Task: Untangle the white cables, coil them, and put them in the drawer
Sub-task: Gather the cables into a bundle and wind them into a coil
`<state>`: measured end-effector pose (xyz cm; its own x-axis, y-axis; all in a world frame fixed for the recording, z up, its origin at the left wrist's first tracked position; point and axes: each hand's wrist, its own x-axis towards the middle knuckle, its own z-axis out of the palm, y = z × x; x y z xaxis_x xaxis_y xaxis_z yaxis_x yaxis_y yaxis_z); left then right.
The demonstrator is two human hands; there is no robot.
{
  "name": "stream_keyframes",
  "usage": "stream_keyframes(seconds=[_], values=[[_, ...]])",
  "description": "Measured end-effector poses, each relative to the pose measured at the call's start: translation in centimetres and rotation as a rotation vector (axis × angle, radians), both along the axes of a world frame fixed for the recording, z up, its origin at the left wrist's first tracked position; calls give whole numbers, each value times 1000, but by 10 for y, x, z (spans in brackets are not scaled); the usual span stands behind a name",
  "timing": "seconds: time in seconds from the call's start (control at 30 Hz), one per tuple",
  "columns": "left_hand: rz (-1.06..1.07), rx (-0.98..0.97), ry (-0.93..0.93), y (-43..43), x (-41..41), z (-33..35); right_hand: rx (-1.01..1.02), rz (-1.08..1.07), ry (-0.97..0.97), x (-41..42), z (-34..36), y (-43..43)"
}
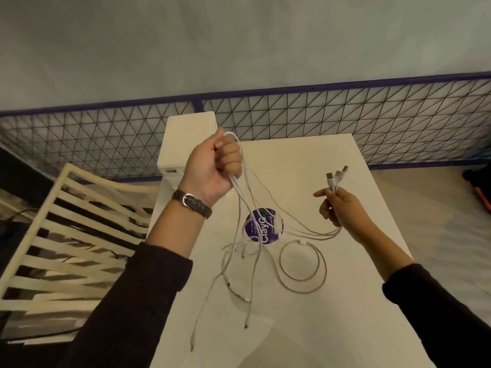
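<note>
My left hand [212,168] is raised above the white table [372,208] in a fist, gripping a bunch of white cables [240,197] near their middles. The strands hang down from it and trail over the tabletop, several loose ends dangling toward the near edge. My right hand [337,205] pinches the plug ends [336,175] of three cables, which stick up above its fingers. Slack strands run low between both hands. One cable loop [303,266] lies in a circle on the table.
A round purple sticker [264,225] marks the table's middle. A white box-like unit [186,139] stands at the table's far left corner. A cream slatted chair [66,235] sits to the left. A wire mesh fence [345,115] runs behind.
</note>
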<state>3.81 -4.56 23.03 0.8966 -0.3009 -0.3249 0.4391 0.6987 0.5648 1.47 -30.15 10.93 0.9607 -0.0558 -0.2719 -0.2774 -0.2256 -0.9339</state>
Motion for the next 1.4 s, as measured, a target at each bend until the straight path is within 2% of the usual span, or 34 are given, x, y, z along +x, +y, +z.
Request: stream_keyframes(seconds=[0.1,0.17,0.3,0.37,0.47,0.6,0.63,0.73,0.83,0.93,1.03,1.13,1.2,1.27,1.3,1.4], values=[[8,8,-51,1,1,12,78,29,-43,-5,9,13],[-2,-62,-81,0,1,16,86,42,-70,-5,16,20],[-104,-120,-234,7,-10,35,115,46,-98,-10,22,29],[-138,-23,-319,8,-13,43,119,49,-108,-10,22,30],[-181,256,-352,6,-19,38,131,57,-121,-14,22,31],[-361,643,-263,-7,-20,2,216,121,-161,-19,37,41],[-407,688,-248,-12,-21,-7,278,178,-172,-19,46,46],[-529,716,-256,-27,-25,-21,483,398,-161,-15,67,61],[-555,710,-248,-33,-30,-25,643,469,-39,-10,86,73],[-509,726,-306,-28,-32,-27,655,511,32,-4,91,76],[-460,693,-351,-20,-35,-33,801,461,7,1,92,78],[-452,825,-424,-6,-44,-58,1026,311,-28,12,101,68],[-497,1045,-485,13,-54,-93,950,234,-100,19,109,48],[-539,1375,-512,39,-65,-135,777,155,-175,27,111,22],[-520,1425,-480,52,-71,-153,706,119,-187,31,109,12],[-420,1295,-342,72,-81,-176,489,53,-169,34,96,-7]])
